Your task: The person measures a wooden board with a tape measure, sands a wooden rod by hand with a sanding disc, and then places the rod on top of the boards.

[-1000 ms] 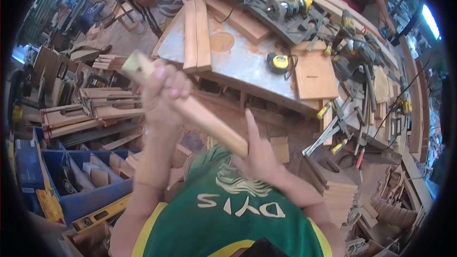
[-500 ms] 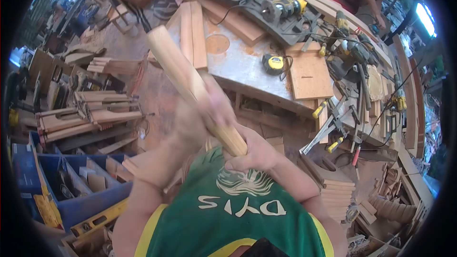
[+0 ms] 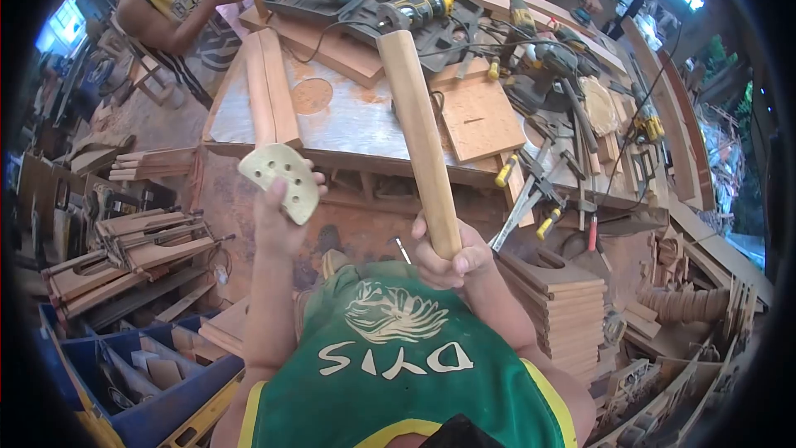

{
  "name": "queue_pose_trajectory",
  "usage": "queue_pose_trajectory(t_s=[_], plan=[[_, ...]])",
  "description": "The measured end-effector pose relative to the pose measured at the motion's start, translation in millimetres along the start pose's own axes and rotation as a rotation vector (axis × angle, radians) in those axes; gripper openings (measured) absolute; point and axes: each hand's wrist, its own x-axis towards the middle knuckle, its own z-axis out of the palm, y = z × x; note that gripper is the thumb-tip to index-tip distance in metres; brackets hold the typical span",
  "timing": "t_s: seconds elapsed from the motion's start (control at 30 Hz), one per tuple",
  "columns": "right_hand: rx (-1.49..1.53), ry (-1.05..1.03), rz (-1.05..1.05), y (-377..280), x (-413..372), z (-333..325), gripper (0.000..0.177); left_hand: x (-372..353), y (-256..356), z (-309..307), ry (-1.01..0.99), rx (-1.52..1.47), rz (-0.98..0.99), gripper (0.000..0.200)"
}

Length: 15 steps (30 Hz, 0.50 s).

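We see the two hands held well apart in front of the green shirt [image 3: 398, 357], each closed on its own thing. The left hand [image 3: 280, 220] is raised, thumb and fingers pinching the lower edge of a sanding pad [image 3: 282, 176], a pale, rounded triangle with small holes (its flat face is turned toward us). The pad is in the air, just in front of the near edge of the workbench [image 3: 348, 129], and it does not touch the wood.

The right hand [image 3: 452, 255] is wrapped tight around the lower end of a wooden stick [image 3: 419, 129]. The stick is long, smooth and rounded. It rises almost upright from the fist, leaning slightly to the left, and its top end reaches over the bench toward a yellow drill [image 3: 414, 7]. We cannot tell whether the stick touches the bench or is held clear above it.

On the bench, to the left of the stick, two slats [image 3: 269, 87] lie side by side. To its right lies a flat board [image 3: 477, 116]. Yellow-handled chisels [image 3: 507, 170] lie at the bench's right corner. Below the right hand stands a stack of boards [image 3: 568, 303]. A blue crate [image 3: 149, 365] sits at lower left. A co-worker [image 3: 162, 0] works at the bench's far left corner.
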Motion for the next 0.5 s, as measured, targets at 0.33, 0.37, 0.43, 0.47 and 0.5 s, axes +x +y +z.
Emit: queue_pose_trajectory(t_s=[0.33,0.37,0.43,0.47,0.5], plan=[[0.169,-0.198,0.047,32,14,-2,0.056,-37,-22,54,-0.219,0.057,-0.014,0.083],[0.161,-0.217,0.032,35,16,-2,0.056,-43,-25,60,-0.215,0.033,-0.035,0.082],[0.150,-0.209,0.053,38,20,-2,0.055,-45,-31,64,-0.275,0.002,-0.117,0.078],[0.144,-0.205,0.061,40,22,-2,0.054,-45,-34,66,-0.306,-0.013,-0.160,0.076],[0.129,-0.186,0.089,43,22,-4,0.057,-46,-30,77,-0.280,-0.001,-0.190,0.063]])
